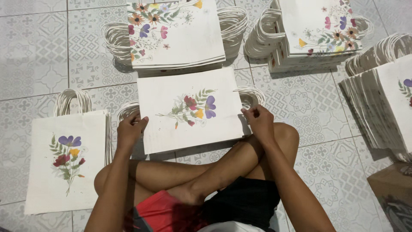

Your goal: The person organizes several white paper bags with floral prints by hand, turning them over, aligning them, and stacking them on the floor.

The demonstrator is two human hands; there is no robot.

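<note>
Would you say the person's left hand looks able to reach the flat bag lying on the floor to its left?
Probably yes: the left hand rests on the middle bag's edge, and the flat bag lies right beside it with nothing between them.

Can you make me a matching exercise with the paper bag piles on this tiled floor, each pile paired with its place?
Things:
1. bag in both hands
2. pile at the left knee
3. fanned stack
4. pile with the flower cluster in its corner

Places:
A. right edge of view
B. top centre
C. lower left
D. middle, over the crossed legs

Pairs: 1-D, 2-C, 3-A, 4-B
</note>
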